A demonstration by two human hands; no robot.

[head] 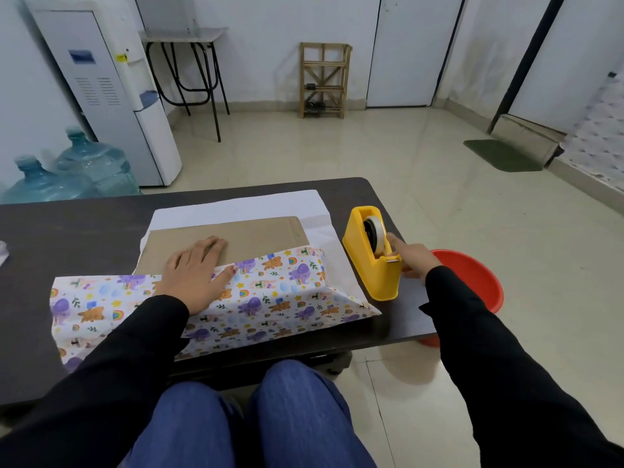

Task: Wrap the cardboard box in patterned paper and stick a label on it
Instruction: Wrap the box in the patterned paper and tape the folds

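Blue knees; left grip spread flat on patterned paper; right grip behind tape dispenser, closure unclear.

Bright even light, floor glare, edges bowed

On our table the cardboard box lies on the wrapping paper, whose 6 o'clock edge folds over it. At the box's 3 o'clock stands the tape dispenser; a basin sits on the floor beyond.
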